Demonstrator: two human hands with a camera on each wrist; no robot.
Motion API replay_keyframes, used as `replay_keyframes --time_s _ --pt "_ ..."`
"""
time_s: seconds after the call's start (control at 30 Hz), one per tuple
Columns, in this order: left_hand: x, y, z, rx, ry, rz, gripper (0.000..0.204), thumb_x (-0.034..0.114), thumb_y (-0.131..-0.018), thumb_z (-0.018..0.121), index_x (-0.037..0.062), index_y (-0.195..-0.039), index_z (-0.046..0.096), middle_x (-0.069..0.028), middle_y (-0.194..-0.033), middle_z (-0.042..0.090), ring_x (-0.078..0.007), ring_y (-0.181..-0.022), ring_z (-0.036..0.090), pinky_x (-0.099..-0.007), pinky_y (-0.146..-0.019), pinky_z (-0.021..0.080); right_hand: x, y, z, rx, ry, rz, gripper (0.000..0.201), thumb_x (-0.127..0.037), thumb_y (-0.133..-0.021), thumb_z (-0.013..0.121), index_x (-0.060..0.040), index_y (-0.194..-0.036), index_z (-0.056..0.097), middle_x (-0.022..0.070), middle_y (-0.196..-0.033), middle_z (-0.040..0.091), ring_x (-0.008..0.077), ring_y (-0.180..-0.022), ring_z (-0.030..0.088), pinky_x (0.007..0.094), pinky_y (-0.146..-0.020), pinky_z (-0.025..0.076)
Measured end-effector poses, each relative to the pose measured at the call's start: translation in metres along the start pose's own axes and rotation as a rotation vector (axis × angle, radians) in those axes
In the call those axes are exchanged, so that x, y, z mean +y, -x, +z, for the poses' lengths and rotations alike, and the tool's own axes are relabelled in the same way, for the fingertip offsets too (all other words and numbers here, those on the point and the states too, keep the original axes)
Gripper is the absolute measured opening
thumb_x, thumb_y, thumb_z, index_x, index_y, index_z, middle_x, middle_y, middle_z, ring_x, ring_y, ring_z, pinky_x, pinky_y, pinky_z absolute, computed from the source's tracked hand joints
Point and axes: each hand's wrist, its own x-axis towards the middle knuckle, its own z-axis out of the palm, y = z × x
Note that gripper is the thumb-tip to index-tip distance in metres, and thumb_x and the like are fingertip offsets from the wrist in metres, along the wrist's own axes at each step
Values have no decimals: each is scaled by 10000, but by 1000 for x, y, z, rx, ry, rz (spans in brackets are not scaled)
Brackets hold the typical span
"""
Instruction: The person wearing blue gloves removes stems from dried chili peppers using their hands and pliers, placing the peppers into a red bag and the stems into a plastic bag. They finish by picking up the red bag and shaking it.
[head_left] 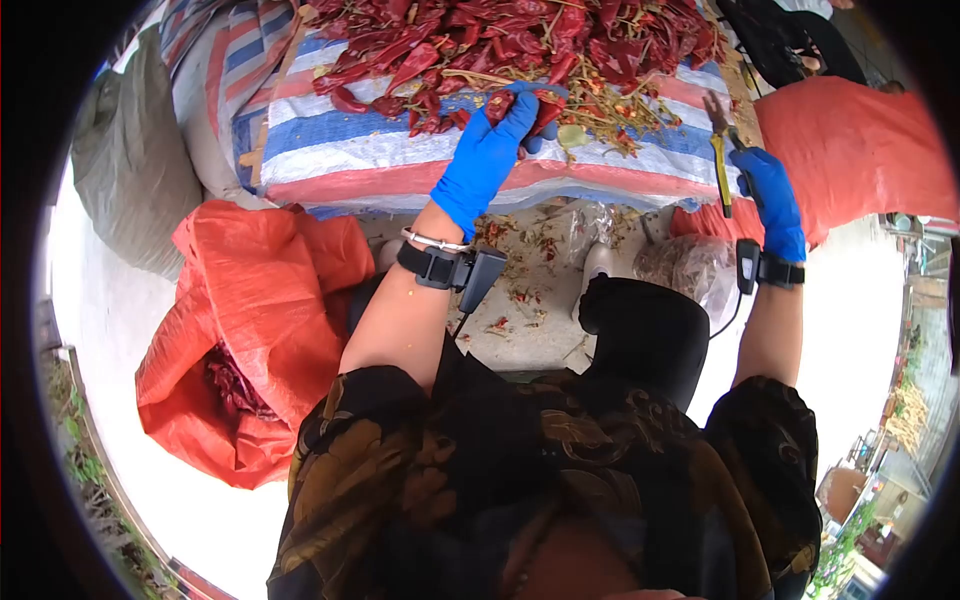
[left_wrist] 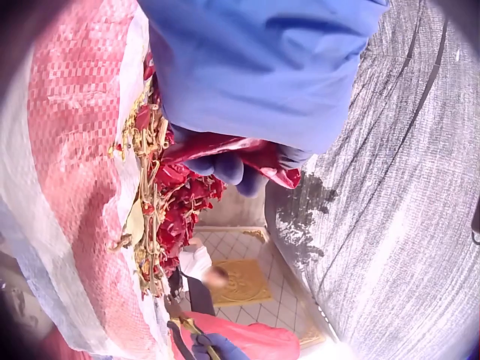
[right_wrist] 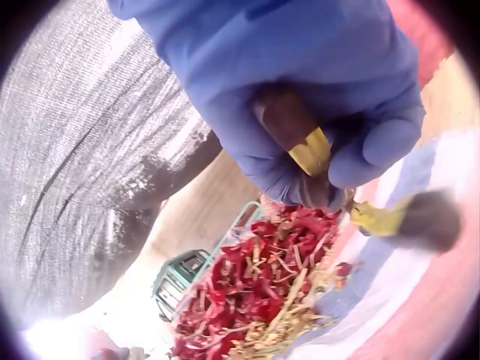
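Observation:
In the head view my blue-gloved left hand is at the near edge of a heap of dried red chilies. It grips a few dried red chilies, one of which shows as a glossy red pod beside the fingers in the left wrist view. Off to the right, my blue-gloved right hand holds pruning shears with yellow and dark handles. Their handles stand spread apart in the right wrist view, one inside the curled fingers. The heap lies on a striped woven sheet.
An open orange sack with dried chilies inside stands at my left, near a grey-green sack. A large orange sack lies at the right. Stem scraps litter the floor by my shoes, close to a clear plastic bag.

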Motion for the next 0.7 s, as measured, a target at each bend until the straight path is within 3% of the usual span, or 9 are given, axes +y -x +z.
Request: replay_keyframes --time_s 0.1,0.23,0.3,0.43,0.5,0.53,0.57,0.63,0.7 --pt "3 3 -6 -15 25 69 320 345 -901 484 57 -1004 574 -43 -838 629 -103 -675 569 -231 -582 443 -10 31 3 -236 -530 -110 140 -172 -798 529 -33 -797 542 -6 -648 464 76 -566 432 210 -502 321" --pt "0 -2 -18 -87 35 106 246 300 -906 489 73 -961 567 -38 -871 618 -88 -713 545 -218 -591 418 -39 80 44 -336 -513 -218 157 -161 -803 523 -21 -875 519 1 -699 486 80 -611 446 197 -543 326" --pt "-1 -3 -20 -77 68 117 241 296 -908 485 77 -967 567 -29 -862 615 -86 -729 541 -217 -605 417 -61 102 71 -175 -281 -178 213 -154 -805 519 -4 -957 515 18 -745 525 91 -688 483 207 -632 361" --pt "9 2 -20 40 161 64 252 296 -905 488 72 -987 568 -35 -877 613 -96 -729 549 -227 -617 425 -85 121 115 -235 -168 -287 313 -188 -760 564 -16 -1021 564 32 -838 570 97 -821 514 248 -770 385" --pt "5 1 -24 76 216 30 247 285 -905 488 69 -995 567 -43 -888 614 -102 -735 554 -235 -623 430 -94 126 125 -402 -239 -263 380 -203 -733 582 -10 -1060 567 49 -897 601 116 -881 524 249 -829 371" --pt "-2 -1 -27 44 241 52 247 269 -907 471 61 -1003 564 -41 -849 600 -107 -716 538 -243 -619 419 -72 119 125 -406 -363 -19 413 -216 -712 567 0 -1064 573 150 -1079 574 209 -1059 486 320 -964 311" --pt "-8 -3 -30 10 263 75 248 253 -910 455 52 -1011 560 -40 -810 586 -112 -698 522 -252 -615 408 -57 112 125 -412 -353 -19 413 -216 -712 567 0 -1064 573 150 -1079 574 209 -1059 486 320 -964 311" --pt "-4 -4 -32 -19 270 57 246 247 -909 431 41 -972 550 -29 -751 540 -119 -667 483 -258 -618 383 -77 114 154 -885 -899 -196 355 -244 -666 570 -5 -924 624 229 -1323 358 366 -1289 235 510 -1061 107" --pt "-3 -5 -34 -53 273 34 251 241 -908 407 29 -933 540 -18 -691 494 -126 -635 443 -265 -620 359 -71 113 159 -945 -997 -129 323 -221 -639 584 -22 -889 627 261 -1328 328 424 -1277 220 563 -1048 99"
